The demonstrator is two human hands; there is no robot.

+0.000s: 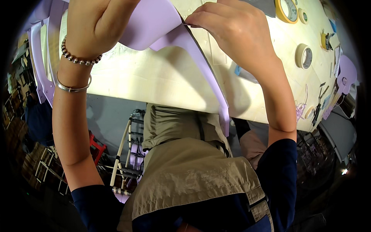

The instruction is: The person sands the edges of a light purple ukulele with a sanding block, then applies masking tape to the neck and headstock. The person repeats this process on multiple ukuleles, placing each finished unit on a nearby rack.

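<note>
A curved lilac sheet-like piece (154, 27) lies over the table's near edge, with a long narrow arm (205, 71) running down past it. A thin dark line follows the arm's right edge. My right hand (235, 29) pinches thumb and fingers together at that edge, near the top of the arm; what sits between the fingertips is too small to make out. My left hand (102, 23), with a beaded bracelet and a metal bangle at the wrist, is beside the broad part of the lilac piece. Its fingers run out of the picture at the top.
The table (123, 81) has a pale covering. On its right are tape rolls (304, 56), a larger yellow roll (286, 11), and black-handled tools (319, 104). More lilac parts (38, 58) hang at the left. Below stands a rack (123, 154) of pale rods.
</note>
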